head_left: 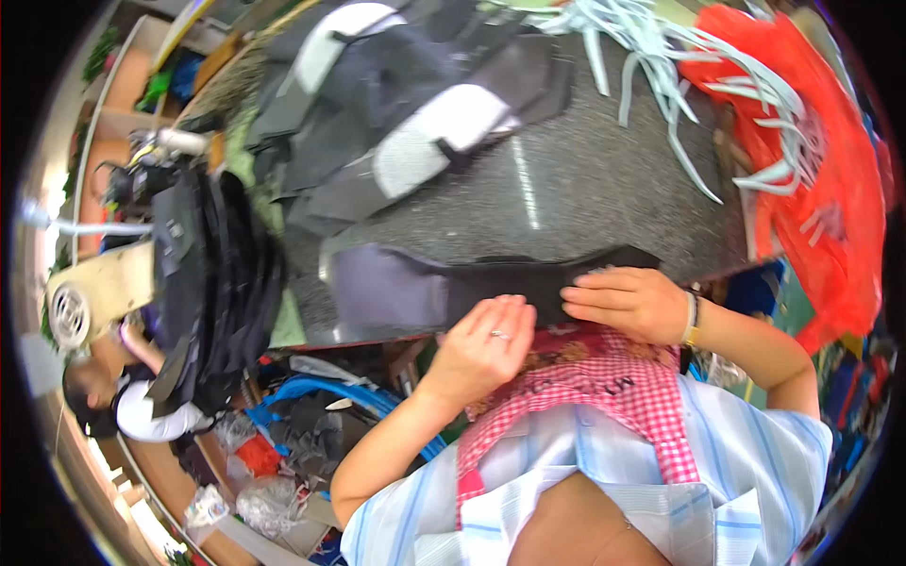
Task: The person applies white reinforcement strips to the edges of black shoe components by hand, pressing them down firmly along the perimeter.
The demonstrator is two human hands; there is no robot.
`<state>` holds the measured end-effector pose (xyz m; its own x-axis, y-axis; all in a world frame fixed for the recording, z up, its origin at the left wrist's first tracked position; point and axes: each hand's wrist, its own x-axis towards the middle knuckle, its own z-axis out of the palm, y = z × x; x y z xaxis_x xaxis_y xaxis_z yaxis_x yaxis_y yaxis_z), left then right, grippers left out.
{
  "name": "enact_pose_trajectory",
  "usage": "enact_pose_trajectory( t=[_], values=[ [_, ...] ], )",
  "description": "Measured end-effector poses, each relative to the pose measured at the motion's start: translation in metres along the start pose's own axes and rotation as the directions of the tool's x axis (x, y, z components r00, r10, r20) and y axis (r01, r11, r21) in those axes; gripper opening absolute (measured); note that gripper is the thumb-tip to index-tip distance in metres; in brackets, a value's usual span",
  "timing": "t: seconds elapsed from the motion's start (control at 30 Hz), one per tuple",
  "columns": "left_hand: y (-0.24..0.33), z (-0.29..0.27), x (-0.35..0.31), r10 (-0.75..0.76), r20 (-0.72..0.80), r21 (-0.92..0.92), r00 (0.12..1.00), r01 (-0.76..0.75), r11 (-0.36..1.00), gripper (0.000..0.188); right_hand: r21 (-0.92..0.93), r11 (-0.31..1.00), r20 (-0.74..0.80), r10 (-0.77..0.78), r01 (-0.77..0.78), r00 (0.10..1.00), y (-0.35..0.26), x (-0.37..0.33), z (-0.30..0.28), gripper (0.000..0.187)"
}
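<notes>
A long dark fabric piece (392, 288), grey at its left end and black toward the right, lies along the near edge of the dark speckled table (604, 193). My left hand (483, 347), with a ring on one finger, rests its outstretched fingers on the near side of the black part. Farther right, my right hand (634, 304) lies flat over the same piece, its fingers straight and pointing left. Neither hand grips anything that I can see. What lies under the palms is hidden.
Dark fabric pieces with white patches (442, 132) are heaped on the far left of the table. Pale blue strips (651, 57) hang beside a red plastic bag (821, 189). Black pieces (212, 274) are stacked at left, near another person (156, 410). A blue-rimmed container (321, 387) stands below.
</notes>
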<state>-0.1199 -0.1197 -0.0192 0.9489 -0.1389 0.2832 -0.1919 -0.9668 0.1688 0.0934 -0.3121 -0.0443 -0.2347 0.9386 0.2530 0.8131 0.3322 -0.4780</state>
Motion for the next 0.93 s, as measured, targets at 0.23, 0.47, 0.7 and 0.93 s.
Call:
enact_pose_trajectory(
  t=[0.23,0.47,0.7,0.93],
  values=[
    [0.008,0.017,0.003,0.006,-0.095,0.018,0.995,-0.005,1.0,0.039,-0.14,0.99,-0.164,-0.018,-0.005,0.986,-0.003,-0.036,-0.016,0.026],
    [0.009,0.021,-0.004,-0.033,-0.097,0.007,0.995,0.034,0.999,0.039,-0.131,0.99,-0.174,-0.072,0.05,0.982,0.005,-0.038,-0.028,0.02],
    [-0.01,0.018,-0.003,0.049,-0.121,-0.07,0.991,-0.058,0.996,0.037,0.496,0.769,0.031,0.449,-0.403,0.893,0.02,-0.035,-0.045,0.011],
    [-0.001,0.014,-0.003,0.03,-0.1,-0.031,0.995,-0.034,0.999,0.032,-0.186,0.97,0.3,0.207,-0.156,0.931,-0.031,0.027,-0.014,0.08]
  ],
)
